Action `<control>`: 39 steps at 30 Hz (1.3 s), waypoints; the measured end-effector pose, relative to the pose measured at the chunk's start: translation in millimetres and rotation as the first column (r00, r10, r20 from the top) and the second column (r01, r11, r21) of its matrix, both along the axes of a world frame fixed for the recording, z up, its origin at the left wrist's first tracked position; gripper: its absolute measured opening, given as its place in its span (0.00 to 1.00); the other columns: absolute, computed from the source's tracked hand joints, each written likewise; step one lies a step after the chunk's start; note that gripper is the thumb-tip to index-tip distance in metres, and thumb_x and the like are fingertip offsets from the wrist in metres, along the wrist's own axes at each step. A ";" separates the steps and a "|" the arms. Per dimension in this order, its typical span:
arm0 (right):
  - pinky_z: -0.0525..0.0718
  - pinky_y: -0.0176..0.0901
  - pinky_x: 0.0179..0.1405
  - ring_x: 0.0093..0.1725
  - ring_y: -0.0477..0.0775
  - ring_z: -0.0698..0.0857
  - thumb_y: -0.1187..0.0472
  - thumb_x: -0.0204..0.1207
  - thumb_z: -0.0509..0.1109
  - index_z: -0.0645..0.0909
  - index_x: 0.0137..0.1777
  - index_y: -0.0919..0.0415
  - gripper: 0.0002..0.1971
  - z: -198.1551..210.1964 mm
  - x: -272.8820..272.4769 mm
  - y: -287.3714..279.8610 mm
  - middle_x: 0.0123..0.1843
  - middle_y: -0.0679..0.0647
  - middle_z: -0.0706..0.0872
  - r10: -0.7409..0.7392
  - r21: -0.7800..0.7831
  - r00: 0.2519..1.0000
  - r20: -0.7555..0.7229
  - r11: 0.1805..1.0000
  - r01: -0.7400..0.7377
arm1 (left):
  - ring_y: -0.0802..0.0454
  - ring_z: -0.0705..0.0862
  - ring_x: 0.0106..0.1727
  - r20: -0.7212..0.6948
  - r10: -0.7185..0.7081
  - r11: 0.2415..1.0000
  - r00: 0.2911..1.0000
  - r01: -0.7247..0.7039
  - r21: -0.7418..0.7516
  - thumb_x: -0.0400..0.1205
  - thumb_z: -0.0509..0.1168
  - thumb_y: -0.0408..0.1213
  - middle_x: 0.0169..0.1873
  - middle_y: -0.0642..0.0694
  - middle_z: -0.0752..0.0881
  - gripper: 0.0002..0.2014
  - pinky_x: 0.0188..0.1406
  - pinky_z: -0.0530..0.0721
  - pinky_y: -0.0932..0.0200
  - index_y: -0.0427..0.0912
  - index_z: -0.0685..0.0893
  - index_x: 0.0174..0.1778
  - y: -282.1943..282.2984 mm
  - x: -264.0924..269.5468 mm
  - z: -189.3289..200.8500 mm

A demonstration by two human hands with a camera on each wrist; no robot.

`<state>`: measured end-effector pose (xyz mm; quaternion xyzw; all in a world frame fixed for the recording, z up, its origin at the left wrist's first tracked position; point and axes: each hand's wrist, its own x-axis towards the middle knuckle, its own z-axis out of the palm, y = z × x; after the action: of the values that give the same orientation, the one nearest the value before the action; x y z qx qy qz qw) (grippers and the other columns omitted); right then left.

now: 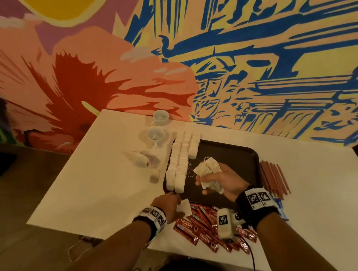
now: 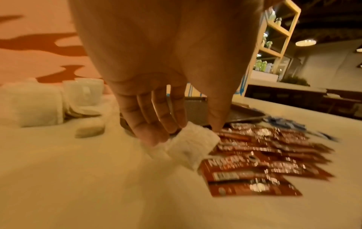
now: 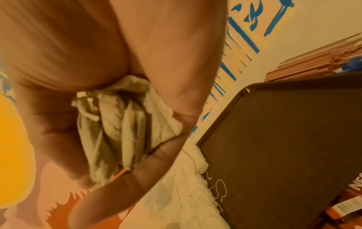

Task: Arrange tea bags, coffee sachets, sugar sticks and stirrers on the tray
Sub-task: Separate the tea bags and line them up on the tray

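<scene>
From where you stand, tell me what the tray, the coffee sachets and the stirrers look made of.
Tray: probably plastic, dark with a dull sheen and a moulded, rounded rim. Coffee sachets: glossy foil or plastic film; the red printed faces glint. Stirrers: thin reddish-brown sticks, matte, perhaps wood or paper; too blurred to settle.

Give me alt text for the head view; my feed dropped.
Right hand grips a bunch of tea bags above the dark tray, where rows of tea bags line its left side. Left hand pinches one tea bag by the coffee sachets.
</scene>
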<state>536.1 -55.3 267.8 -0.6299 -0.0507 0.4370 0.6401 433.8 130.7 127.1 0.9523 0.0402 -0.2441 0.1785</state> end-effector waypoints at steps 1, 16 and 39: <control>0.90 0.51 0.38 0.50 0.60 0.88 0.78 0.75 0.73 0.81 0.66 0.67 0.19 -1.7 1.1 -1.9 0.48 0.62 0.87 -0.012 0.000 1.000 0.001 1.000 0.012 | 0.41 0.82 0.67 0.017 -0.020 1.000 1.000 0.020 0.023 0.78 0.70 0.61 0.70 0.46 0.80 0.31 0.65 0.82 0.46 0.49 0.75 0.73 -5.6 -0.3 -6.7; 0.92 0.54 0.45 0.48 0.56 0.89 0.67 0.78 0.76 0.86 0.57 0.63 0.08 -10.1 15.2 -13.9 0.47 0.59 0.88 -0.128 -0.096 0.987 0.097 0.986 0.137 | 0.43 0.85 0.59 0.079 0.030 0.992 0.996 -0.040 0.124 0.86 0.58 0.43 0.61 0.46 0.85 0.13 0.58 0.83 0.49 0.48 0.79 0.65 -10.7 1.5 -9.7; 0.81 0.46 0.33 0.33 0.54 0.83 0.61 0.70 0.85 0.90 0.44 0.60 0.08 19.3 0.2 -5.2 0.32 0.55 0.88 0.208 -0.208 0.887 0.413 0.969 -0.130 | 0.46 0.90 0.52 0.104 0.489 0.541 0.866 -0.207 -0.815 0.83 0.73 0.39 0.50 0.43 0.92 0.12 0.48 0.90 0.47 0.40 0.86 0.59 11.2 -1.2 167.8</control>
<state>536.4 -60.5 287.1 -0.7575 -0.2078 0.3435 0.5147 432.6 141.8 295.0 0.7753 0.0918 -0.0377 0.6238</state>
